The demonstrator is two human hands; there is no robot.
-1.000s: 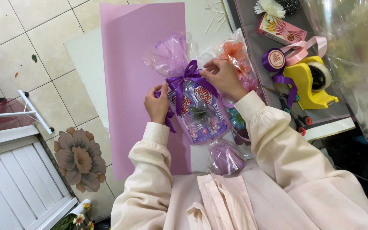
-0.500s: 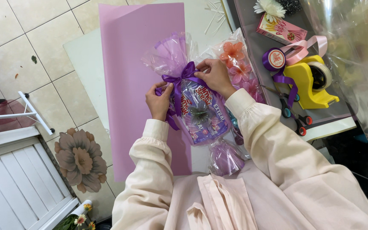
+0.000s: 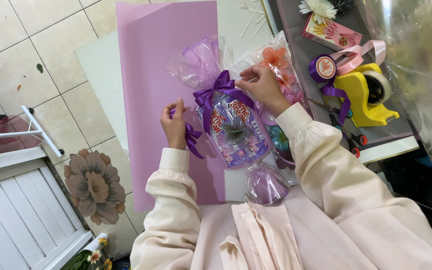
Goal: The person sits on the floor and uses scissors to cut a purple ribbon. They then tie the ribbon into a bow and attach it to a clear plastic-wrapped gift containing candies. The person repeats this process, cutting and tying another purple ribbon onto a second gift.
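Cellophane-wrapped purple snack packet (image 3: pixel 236 132) tied with a purple satin ribbon bow (image 3: pixel 221 90), lying on a large pink paper sheet (image 3: pixel 151 75) spread over the white table (image 3: pixel 101 70). Left hand (image 3: pixel 174 125), grip pressed together on a trailing purple ribbon tail (image 3: pixel 192 137) beside the packet. Right hand (image 3: pixel 263 87), grip pinching a loop of the bow. Yellow tape dispenser (image 3: pixel 363 97) and purple ribbon spool (image 3: pixel 322 68) well apart on a grey tray (image 3: pixel 301 30), at right.
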